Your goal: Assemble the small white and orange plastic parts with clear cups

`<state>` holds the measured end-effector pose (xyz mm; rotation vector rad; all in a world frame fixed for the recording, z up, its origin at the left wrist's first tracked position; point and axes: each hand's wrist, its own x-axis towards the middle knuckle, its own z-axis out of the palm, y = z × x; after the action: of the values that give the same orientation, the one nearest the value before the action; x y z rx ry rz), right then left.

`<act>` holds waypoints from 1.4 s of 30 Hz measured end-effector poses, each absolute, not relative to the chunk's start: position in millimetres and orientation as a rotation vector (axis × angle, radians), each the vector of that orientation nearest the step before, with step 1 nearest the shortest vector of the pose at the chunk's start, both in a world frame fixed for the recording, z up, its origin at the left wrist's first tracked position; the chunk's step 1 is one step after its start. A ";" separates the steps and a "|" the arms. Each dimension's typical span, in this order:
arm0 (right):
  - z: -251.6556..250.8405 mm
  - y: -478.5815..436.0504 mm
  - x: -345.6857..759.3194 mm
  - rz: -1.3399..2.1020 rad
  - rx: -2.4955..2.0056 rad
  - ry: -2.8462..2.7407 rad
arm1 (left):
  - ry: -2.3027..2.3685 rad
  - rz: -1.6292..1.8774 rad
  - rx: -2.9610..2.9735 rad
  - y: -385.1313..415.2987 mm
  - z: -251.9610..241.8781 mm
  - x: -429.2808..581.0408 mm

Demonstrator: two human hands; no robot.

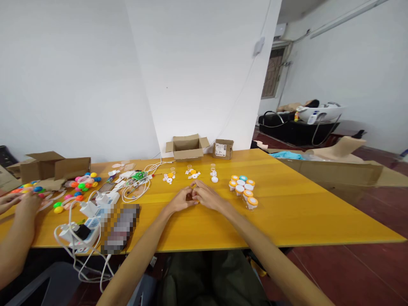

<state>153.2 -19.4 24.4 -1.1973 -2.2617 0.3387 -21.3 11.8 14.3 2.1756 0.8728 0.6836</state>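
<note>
Over the yellow table [204, 229], my left hand [179, 201] and my right hand [206, 196] meet with their fingertips pressed together. Both are closed with curled fingers, and whatever sits between them is hidden or too small to name. Just beyond them lie small groups of white and orange plastic parts [193, 173], each with a clear cup [213, 166]. A white round piece [214, 179] is nearest to my right hand. To the right stands a cluster of several small clear containers with orange, white and blue lids [243, 183].
An open cardboard box [188, 154] and a smaller carton [223, 149] stand against the wall. Left are a phone-like device [121, 229], a power strip [95, 219] with tangled white cables, and colourful balls [82, 185]. Another person's hand [27, 208] works at the far left.
</note>
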 end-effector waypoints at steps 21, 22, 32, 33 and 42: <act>-1.1 -15.9 203.2 0.184 -1.562 -1.978 | 0.859 0.752 2.264 16.8 4.9 -24.8; -0.9 -15.4 202.7 0.176 -1.566 -1.985 | 0.856 0.758 2.269 17.0 4.5 -25.1; -6.6 -19.7 185.9 0.099 -1.313 -2.027 | 0.868 0.787 2.297 18.3 2.0 -24.7; -6.5 -21.0 181.8 0.107 -1.264 -2.036 | 0.871 0.795 2.301 18.1 1.9 -24.5; 1.2 -28.7 162.6 0.196 -1.116 -2.115 | 0.946 0.830 2.367 13.3 4.5 -22.1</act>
<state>162.6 -28.7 1.2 -1.1157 -2.1147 0.1960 -22.1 13.3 4.5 2.3672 0.9457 0.8302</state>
